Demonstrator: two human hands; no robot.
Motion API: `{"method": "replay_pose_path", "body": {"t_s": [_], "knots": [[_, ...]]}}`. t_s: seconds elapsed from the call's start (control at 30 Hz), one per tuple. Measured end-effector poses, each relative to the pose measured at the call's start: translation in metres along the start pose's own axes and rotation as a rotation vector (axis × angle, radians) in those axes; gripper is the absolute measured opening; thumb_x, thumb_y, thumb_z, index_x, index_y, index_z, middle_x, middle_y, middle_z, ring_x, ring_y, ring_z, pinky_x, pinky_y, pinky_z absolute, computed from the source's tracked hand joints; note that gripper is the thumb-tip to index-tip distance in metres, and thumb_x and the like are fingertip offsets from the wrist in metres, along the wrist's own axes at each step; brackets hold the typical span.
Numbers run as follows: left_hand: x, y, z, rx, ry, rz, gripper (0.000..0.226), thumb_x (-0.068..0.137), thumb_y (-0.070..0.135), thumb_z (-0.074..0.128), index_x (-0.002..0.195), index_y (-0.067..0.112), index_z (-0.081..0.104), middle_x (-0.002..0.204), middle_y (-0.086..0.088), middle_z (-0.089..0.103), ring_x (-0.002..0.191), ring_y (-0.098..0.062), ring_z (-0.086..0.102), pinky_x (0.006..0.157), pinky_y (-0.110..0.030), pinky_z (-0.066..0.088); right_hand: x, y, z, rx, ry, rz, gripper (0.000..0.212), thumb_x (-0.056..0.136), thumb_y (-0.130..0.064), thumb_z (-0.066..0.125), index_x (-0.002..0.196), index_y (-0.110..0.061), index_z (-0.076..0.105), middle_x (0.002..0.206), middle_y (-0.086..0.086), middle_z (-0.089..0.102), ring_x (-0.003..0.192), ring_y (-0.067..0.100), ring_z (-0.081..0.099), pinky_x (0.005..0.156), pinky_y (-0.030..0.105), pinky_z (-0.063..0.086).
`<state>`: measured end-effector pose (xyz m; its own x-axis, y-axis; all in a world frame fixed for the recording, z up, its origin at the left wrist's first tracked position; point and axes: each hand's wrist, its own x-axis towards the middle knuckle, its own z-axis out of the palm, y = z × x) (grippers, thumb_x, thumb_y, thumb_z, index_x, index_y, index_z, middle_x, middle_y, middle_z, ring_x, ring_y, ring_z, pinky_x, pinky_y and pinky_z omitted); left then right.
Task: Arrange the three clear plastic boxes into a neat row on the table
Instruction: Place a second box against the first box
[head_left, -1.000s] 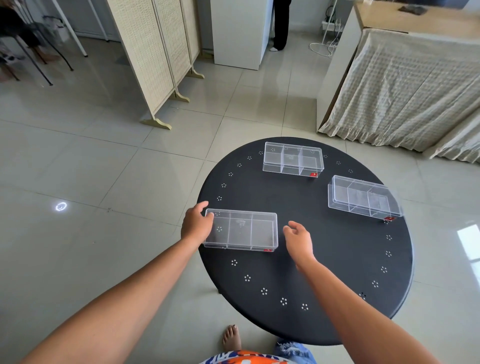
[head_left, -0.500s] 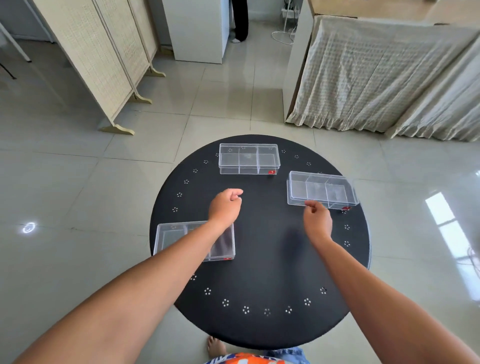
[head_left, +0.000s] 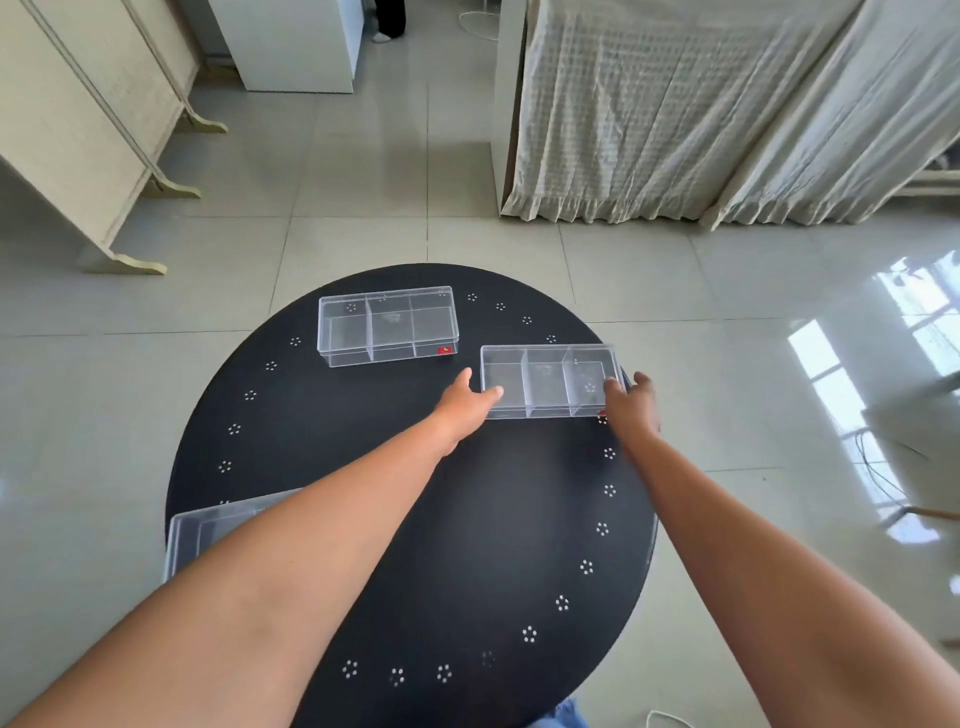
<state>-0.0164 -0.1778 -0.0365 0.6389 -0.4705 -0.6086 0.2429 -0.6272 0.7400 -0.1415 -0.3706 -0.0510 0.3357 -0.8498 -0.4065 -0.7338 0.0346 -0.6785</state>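
Three clear plastic boxes with inner dividers lie on a round black table (head_left: 415, 545). The right box (head_left: 548, 382) sits near the table's right edge. My left hand (head_left: 465, 405) grips its left end and my right hand (head_left: 631, 402) grips its right end. The far box (head_left: 387, 325) rests alone at the table's back. The near-left box (head_left: 208, 532) lies at the table's left edge, mostly hidden under my left forearm.
A folding screen (head_left: 93, 130) stands on the tiled floor at the far left. A cloth-draped table (head_left: 701, 114) is at the far right, a white cabinet (head_left: 296, 47) behind. Cables lie on the floor at right.
My left hand has left the near-left box and crossed to the right box. My right hand has closed on that box's right end. The view has tilted further down.
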Motion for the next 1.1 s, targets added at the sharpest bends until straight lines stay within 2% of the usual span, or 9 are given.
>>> {"method": "replay_pose_path", "body": {"t_s": [0.07,0.2,0.27,0.37,0.57,0.67,0.73,0.97,1.1], "knots": [[0.006,0.004,0.006,-0.034,-0.016,-0.019,0.077,0.092,0.044,0.049,0.154,0.020,0.011,0.161,-0.002,0.019,0.146,-0.024,0.024,0.113,-0.041,0.023,0.008,0.001,-0.001,0.117,-0.095,-0.002,0.032,0.095,-0.027,0.046,0.122,-0.011,0.057,0.103,0.003,0.064,0.099,0.028,0.059,0.087,0.034,0.044],[0.012,0.010,0.015,-0.088,-0.038,-0.017,0.070,0.093,0.044,0.046,0.152,0.017,0.018,0.158,-0.002,0.026,0.142,-0.020,0.030,0.109,-0.036,0.026,0.020,0.006,0.001,0.137,-0.127,0.008,0.039,0.098,-0.026,0.044,0.122,-0.002,0.063,0.107,0.013,0.067,0.097,0.027,0.059,0.090,0.036,0.047],[0.011,0.012,0.017,-0.112,-0.045,-0.029,0.075,0.093,0.045,0.046,0.154,0.017,0.011,0.160,-0.001,0.021,0.145,-0.020,0.024,0.113,-0.038,0.022,0.018,0.006,0.002,0.158,-0.127,0.016,0.030,0.096,-0.022,0.043,0.098,-0.004,0.066,0.085,0.010,0.060,0.081,0.022,0.052,0.071,0.032,0.041],[0.008,0.012,0.016,-0.139,-0.044,-0.034,0.077,0.093,0.044,0.047,0.154,0.019,0.007,0.162,0.001,0.017,0.147,-0.020,0.020,0.115,-0.039,0.019,0.014,0.007,0.004,0.179,-0.137,0.020,0.025,0.093,-0.017,0.041,0.072,-0.016,0.054,0.074,0.007,0.053,0.071,0.022,0.047,0.060,0.031,0.034],[-0.016,0.003,-0.003,-0.146,-0.004,0.071,0.054,0.095,0.031,0.047,0.146,0.021,0.033,0.150,0.003,0.041,0.129,-0.010,0.040,0.096,-0.026,0.026,-0.016,0.011,0.012,0.191,-0.063,0.015,0.026,0.088,-0.018,0.039,0.064,-0.020,0.048,0.058,-0.004,0.045,0.054,0.018,0.037,0.051,0.029,0.027],[-0.034,-0.006,-0.024,-0.152,0.007,0.141,0.044,0.092,0.026,0.047,0.135,0.029,0.047,0.137,0.010,0.055,0.120,-0.008,0.051,0.097,-0.028,0.036,-0.040,0.010,0.020,0.187,-0.014,-0.022,0.023,0.090,-0.020,0.040,0.073,-0.026,0.054,0.064,-0.005,0.050,0.059,0.019,0.041,0.049,0.028,0.029],[-0.047,-0.011,-0.041,-0.145,0.039,0.179,0.046,0.089,0.025,0.048,0.134,0.034,0.049,0.133,0.013,0.057,0.120,-0.008,0.052,0.098,-0.030,0.038,-0.056,0.006,0.029,0.202,-0.003,-0.037,0.023,0.092,-0.021,0.041,0.090,-0.029,0.063,0.071,-0.005,0.056,0.061,0.016,0.045,0.051,0.027,0.033],[-0.086,-0.056,-0.119,-0.163,0.229,0.187,0.053,0.090,0.025,0.051,0.142,0.028,0.043,0.143,0.004,0.050,0.122,-0.008,0.051,0.097,-0.028,0.037,-0.123,-0.028,0.083,0.248,-0.120,-0.154,0.024,0.087,-0.014,0.040,0.074,-0.017,0.060,0.061,-0.007,0.052,0.056,0.014,0.036,0.051,0.028,0.029],[-0.099,-0.093,-0.168,-0.186,0.308,0.156,0.053,0.090,0.023,0.052,0.142,0.022,0.044,0.144,-0.001,0.050,0.114,-0.006,0.055,0.101,-0.032,0.043,-0.159,-0.045,0.122,0.244,-0.240,-0.175,0.030,0.088,-0.012,0.039,0.091,-0.014,0.068,0.075,0.000,0.062,0.064,0.017,0.043,0.059,0.030,0.035]]}}
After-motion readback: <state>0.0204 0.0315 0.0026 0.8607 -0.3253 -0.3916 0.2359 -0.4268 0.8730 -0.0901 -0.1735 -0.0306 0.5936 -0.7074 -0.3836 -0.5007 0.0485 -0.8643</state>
